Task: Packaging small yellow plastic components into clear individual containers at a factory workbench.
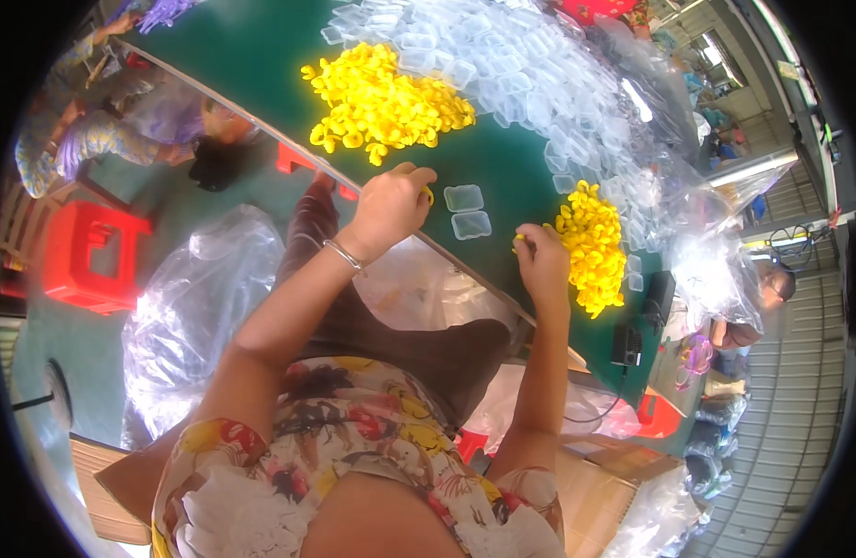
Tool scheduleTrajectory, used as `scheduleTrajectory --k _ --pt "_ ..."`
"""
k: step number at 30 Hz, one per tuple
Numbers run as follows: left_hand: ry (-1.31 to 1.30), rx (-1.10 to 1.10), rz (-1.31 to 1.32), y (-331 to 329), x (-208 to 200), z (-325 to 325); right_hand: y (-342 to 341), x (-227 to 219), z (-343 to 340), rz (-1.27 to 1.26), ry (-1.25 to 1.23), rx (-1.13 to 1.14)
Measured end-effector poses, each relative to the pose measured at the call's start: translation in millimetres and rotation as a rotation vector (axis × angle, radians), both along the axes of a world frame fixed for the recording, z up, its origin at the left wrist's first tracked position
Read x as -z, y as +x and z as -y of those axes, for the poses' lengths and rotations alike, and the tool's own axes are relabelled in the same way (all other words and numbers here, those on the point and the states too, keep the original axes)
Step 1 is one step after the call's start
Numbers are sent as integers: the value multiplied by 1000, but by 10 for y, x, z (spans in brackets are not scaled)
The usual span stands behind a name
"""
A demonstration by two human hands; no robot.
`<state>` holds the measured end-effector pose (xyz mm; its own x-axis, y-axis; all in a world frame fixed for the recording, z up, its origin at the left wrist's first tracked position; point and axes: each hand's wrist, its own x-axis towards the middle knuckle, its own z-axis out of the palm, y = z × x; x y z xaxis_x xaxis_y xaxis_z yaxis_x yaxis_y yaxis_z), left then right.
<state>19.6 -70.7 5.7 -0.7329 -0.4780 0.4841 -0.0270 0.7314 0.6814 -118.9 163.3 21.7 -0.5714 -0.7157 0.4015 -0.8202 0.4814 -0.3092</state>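
My left hand (pixel 395 206) is closed on a small yellow piece (pixel 429 195) at the green table's edge. Fingers pinched, my right hand (pixel 542 258) holds another small yellow piece (pixel 519 238) beside the right-hand pile. Between my hands lies an open clear plastic box (pixel 471 224), its two shallow halves side by side on the tabletop. A large pile of yellow pieces (pixel 381 102) sits beyond my left hand. The smaller yellow pile (pixel 591 246) is just right of my right hand. The exact shape of the held pieces is mostly hidden by my fingers.
A big heap of clear plastic boxes (pixel 530 70) covers the far side of the green table (pixel 251 46). A black adapter (pixel 626 344) with a cord stands at the right. Red stools (pixel 93 256) and clear plastic bags (pixel 205 307) are on the floor. Another person (pixel 102 139) works at far left.
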Motion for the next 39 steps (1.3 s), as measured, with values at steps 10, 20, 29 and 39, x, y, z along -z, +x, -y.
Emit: scheduleTrajectory --k 10,20,29,39 --pt "367 117 -110 -15 2 -469 288 173 449 199 -545 -80" --pt "7 14 -85 -97 43 -551 323 183 512 -139 -290 -48" --pt "-134 111 -32 -22 67 -546 -274 37 804 -40 -107 -468" --pt "-96 175 -161 27 98 -463 -90 -51 600 227 -160 -240"
